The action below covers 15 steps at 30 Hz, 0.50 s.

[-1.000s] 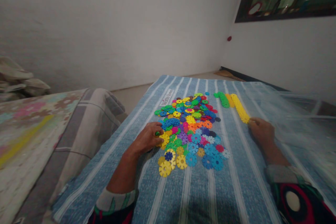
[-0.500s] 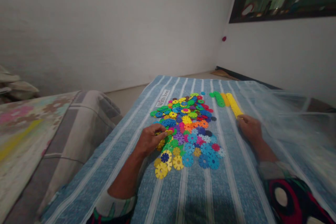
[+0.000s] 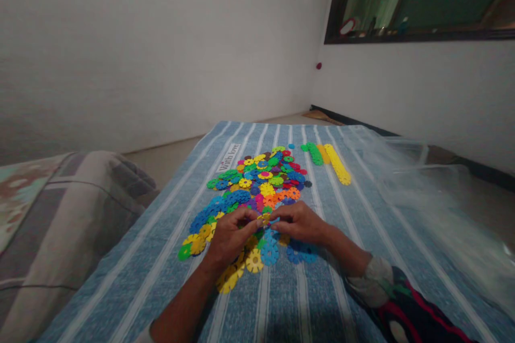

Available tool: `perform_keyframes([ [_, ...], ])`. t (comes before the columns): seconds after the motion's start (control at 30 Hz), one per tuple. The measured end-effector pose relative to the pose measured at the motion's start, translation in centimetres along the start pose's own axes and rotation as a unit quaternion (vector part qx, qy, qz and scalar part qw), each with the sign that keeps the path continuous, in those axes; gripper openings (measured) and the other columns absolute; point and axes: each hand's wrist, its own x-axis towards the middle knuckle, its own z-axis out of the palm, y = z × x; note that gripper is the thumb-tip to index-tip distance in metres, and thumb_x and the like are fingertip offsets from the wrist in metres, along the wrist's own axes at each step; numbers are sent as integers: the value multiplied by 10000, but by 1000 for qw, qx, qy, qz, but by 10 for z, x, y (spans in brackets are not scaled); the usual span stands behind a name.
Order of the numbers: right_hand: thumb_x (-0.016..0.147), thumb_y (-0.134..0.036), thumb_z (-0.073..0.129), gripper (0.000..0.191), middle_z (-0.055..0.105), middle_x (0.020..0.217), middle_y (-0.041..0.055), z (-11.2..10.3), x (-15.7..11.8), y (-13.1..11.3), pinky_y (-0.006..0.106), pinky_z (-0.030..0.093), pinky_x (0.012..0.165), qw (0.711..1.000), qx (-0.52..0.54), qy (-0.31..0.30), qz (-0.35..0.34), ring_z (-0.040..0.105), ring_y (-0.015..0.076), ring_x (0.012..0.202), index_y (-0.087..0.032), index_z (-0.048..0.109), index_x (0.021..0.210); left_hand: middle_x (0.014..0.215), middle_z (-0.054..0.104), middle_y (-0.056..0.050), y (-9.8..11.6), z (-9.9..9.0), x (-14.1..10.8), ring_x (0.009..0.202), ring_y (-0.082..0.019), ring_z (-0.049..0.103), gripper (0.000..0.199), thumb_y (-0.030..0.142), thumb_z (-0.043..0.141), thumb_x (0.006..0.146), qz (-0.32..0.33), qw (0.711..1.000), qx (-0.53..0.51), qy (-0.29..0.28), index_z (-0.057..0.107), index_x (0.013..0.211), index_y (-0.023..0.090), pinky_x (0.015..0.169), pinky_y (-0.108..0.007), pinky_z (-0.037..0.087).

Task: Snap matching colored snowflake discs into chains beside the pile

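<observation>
Over the front of a heap of colourful notched plastic discs (image 3: 269, 188), my two hands meet. My left hand (image 3: 232, 237) pinches a small yellow notched disc (image 3: 264, 218) between thumb and fingers. From the other side, the fingertips of my right hand (image 3: 301, 222) close on the same disc, partly hiding it. Light blue discs (image 3: 269, 252) and yellow discs (image 3: 254, 261) lie just below the hands. Blue discs (image 3: 207, 216) spread out to the left. Beyond my right hand lies a row of overlapping yellow discs (image 3: 337, 164).
Beside the yellow row lie an orange row (image 3: 323, 153) and a green row (image 3: 315, 154). A clear plastic container (image 3: 426, 187) stands at the right on the striped blue cloth (image 3: 169, 257). A grey-covered piece of furniture (image 3: 100, 198) is at the left.
My right hand has left the near end of the yellow row and come left to meet my left hand at the yellow disc. The view has shifted, and the row stays lying on the cloth.
</observation>
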Motion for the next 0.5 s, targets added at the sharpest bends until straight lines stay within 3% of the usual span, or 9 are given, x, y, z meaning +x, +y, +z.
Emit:
perform_keyframes([
  [0.1,838,-215,577,165,635,671,-23,4,1,-5,202,357,573,1000,-18,22,-5,515,91,582,-177,737,850,660,685,-13,1,1,0,633,-151,614,204,386,709,699,4,1000,12,0,694,673,184,612,-261,493],
  [0.2,792,-193,621,77,558,601,-48,2,3,-6,202,317,544,997,-52,49,34,457,83,546,-170,682,751,668,696,-15,3,2,-1,642,-159,631,209,396,697,706,4,1000,13,-8,699,677,189,621,-267,509],
  [0.3,783,-201,649,30,480,556,-77,-1,4,-5,204,293,530,996,-59,46,52,400,75,514,-177,665,777,663,692,-6,4,4,-2,640,-159,637,191,379,694,704,1,1000,8,-11,696,667,191,634,-273,520],
  [0.5,791,-185,640,36,498,572,-79,-2,5,-6,198,314,544,998,-38,27,51,438,83,541,-189,674,802,642,689,-6,2,7,0,621,-162,627,181,363,704,688,3,1000,2,-3,684,642,189,616,-281,516],
])
